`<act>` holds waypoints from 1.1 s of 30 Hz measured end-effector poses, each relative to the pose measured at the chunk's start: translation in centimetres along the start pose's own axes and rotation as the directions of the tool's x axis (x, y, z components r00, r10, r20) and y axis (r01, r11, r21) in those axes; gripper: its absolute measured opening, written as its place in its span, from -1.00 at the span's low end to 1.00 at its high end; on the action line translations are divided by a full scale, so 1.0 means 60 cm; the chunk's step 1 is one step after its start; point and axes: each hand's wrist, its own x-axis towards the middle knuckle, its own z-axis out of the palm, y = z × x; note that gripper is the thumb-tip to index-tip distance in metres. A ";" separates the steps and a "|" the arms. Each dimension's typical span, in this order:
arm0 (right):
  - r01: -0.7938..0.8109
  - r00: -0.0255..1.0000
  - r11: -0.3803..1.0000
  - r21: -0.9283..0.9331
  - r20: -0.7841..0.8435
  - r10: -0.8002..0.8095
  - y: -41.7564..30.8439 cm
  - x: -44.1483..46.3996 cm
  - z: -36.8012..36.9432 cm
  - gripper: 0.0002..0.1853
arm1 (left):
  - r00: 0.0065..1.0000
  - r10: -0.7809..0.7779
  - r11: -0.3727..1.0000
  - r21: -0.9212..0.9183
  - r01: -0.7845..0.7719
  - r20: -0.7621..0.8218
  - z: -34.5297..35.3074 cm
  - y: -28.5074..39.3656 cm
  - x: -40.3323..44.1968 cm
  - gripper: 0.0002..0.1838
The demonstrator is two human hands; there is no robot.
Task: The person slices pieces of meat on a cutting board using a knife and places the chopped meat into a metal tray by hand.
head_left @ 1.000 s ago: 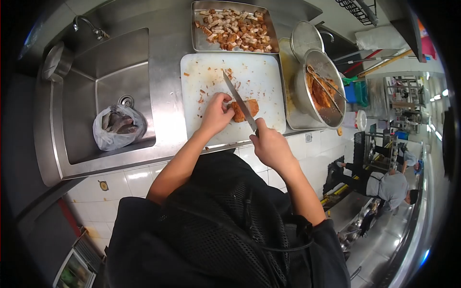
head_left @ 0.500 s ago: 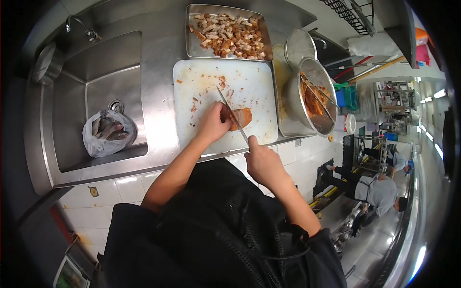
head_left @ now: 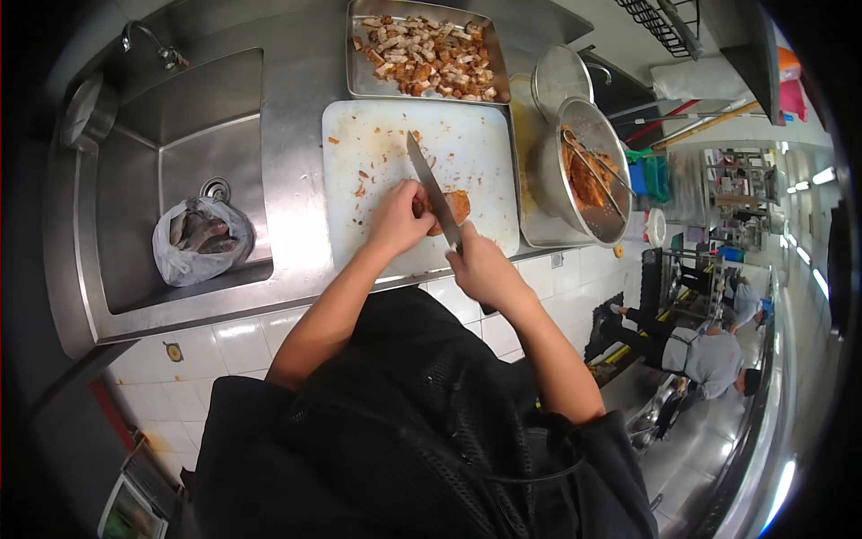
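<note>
A piece of browned roasted meat [head_left: 460, 206] lies on the white cutting board [head_left: 485, 148]. The curled fingers of my left hand [head_left: 400, 218] press on its left side; the fingertips are partly hidden. My right hand [head_left: 489, 271] is closed round the handle of a long kitchen knife [head_left: 429, 182]. The blade lies across the meat close beside my left fingers, its flat side showing and its tip pointing to the far side of the board. Whether the edge is in the meat or just above it, I cannot tell. Small meat scraps [head_left: 363, 184] are scattered on the board.
Beyond the board stands a metal tray [head_left: 359, 83] of chopped meat. At right, a steel bowl [head_left: 555, 180] holds larger meat pieces and tongs [head_left: 600, 171]. A sink [head_left: 126, 225] at left contains a plastic bag [head_left: 184, 268] of fish or meat. Co-workers [head_left: 705, 355] are farther right.
My right hand and the knife have moved slightly forward over the board, and the blade has tilted to show more of its flat side. My left hand stays on the meat.
</note>
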 end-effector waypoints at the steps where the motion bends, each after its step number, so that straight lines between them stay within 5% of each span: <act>1: -0.039 0.996 0.999 -0.025 0.074 0.040 0.001 -0.036 -0.015 -0.68 | 1.000 0.022 1.000 -0.012 -0.022 -0.014 0.003 -0.002 -0.006 -0.70; 6: -0.147 0.949 0.987 -0.066 0.271 0.159 -0.013 -0.138 -0.075 -0.66 | 0.996 0.077 0.997 0.026 -0.076 -0.043 -0.002 -0.005 -0.016 -0.70; 12: 0.041 0.999 0.999 -0.007 -0.036 -0.041 0.028 0.023 0.053 -0.66 | 0.993 0.101 0.995 0.007 -0.101 -0.053 0.000 -0.010 -0.005 -0.73; 20: -0.082 0.972 0.995 0.059 0.226 0.066 0.051 -0.143 -0.030 -0.61 | 0.999 0.046 0.998 -0.043 -0.047 -0.021 0.008 -0.032 -0.008 -0.70; 24: 0.039 0.998 0.994 0.100 -0.048 -0.035 0.093 -0.024 0.100 -0.63 | 1.000 0.031 0.999 0.010 -0.031 -0.007 0.002 -0.013 -0.008 -0.70; 29: -0.024 0.995 0.999 0.031 -0.096 0.027 0.073 0.019 0.137 -0.70 | 0.999 -0.005 0.998 -0.062 0.007 0.031 0.005 -0.040 -0.002 -0.70; 33: 0.000 0.995 0.988 0.156 -0.097 0.015 0.092 0.019 0.131 -0.68 | 1.000 -0.013 1.000 0.010 0.013 0.019 0.007 -0.041 -0.004 -0.69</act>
